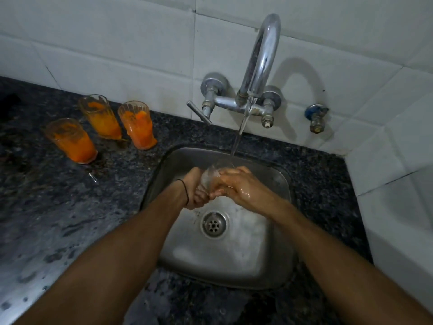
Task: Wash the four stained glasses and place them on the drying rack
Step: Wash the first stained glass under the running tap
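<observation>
- While rinsed under the curved chrome tap (262,62), above the rounded steel sink (234,259): clear glass (212,177), clamped between left grip (195,192) and wet right grip (237,186).
- Upright on speckled stone table (70,202): three orange-smeared glasses (137,126).

This is a plain home kitchen: a small steel sink (234,259) is sunk into a dark speckled stone countertop (58,195), and a curved chrome wall tap (262,57) runs water into it. White tiles (117,43) cover the wall behind and the corner to the right, and three orange-stained drinking glasses (138,125) stand on the countertop beside the sink
</observation>
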